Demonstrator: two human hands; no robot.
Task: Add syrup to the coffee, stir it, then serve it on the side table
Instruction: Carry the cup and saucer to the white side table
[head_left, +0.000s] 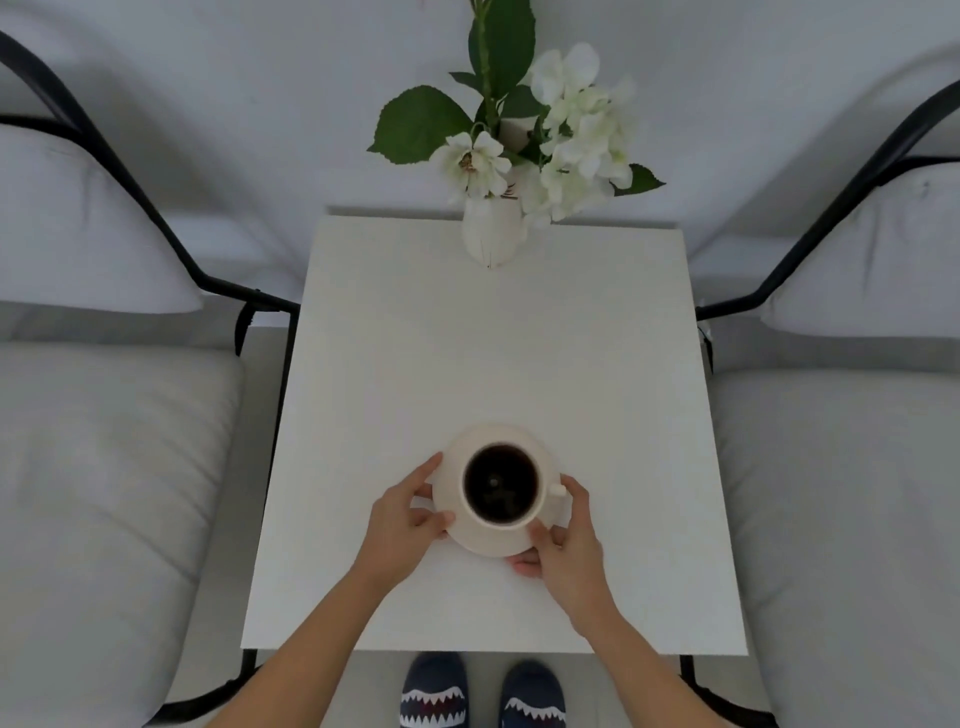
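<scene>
Serving is the step in hand, judging from how things lie: the coffee is dark in the cup and no syrup or spoon is in view. At the far left a grey cushioned chair with a black metal frame (104, 441) stands beside the white square side table (493, 338). The left hand (402, 512) grips the left edge of the cream round saucer (493, 543), thumb on the rim. On the saucer the cream ceramic cup of black coffee (501, 484) sits upright, near the table's front edge. The right hand (563, 538) holds the saucer's right edge, just beside the cup handle. At the table's back stands a white vase with white flowers (493, 234), well apart. Whether the saucer already rests on the table I cannot tell. The next move calls for a level set-down, then letting go gently with both hands.
</scene>
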